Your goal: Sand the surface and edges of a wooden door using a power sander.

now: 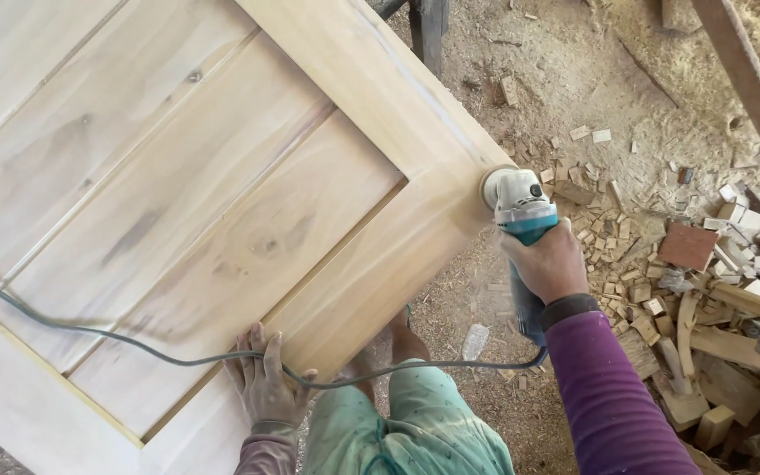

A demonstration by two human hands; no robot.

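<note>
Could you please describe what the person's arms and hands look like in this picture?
Both hands are bare, without gloves. The right hand emerges from a purple long sleeve with a dark band at the wrist. The left hand looks dusty, its sleeve a duller, dust-greyed purple.

Pale panelled wooden door (222, 202): bare, matt, smooth-sanded. Teal-and-white plastic angle grinder (521, 220): dust-dulled. Grey cable (134, 347): rubbery. Floor offcuts (661, 264): rough wood.

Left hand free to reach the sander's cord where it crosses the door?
Probably yes. The left hand lies flat on the door at its near edge, and the cord passes right by its fingers, nothing covering it. The right hand grips the sander.
</note>
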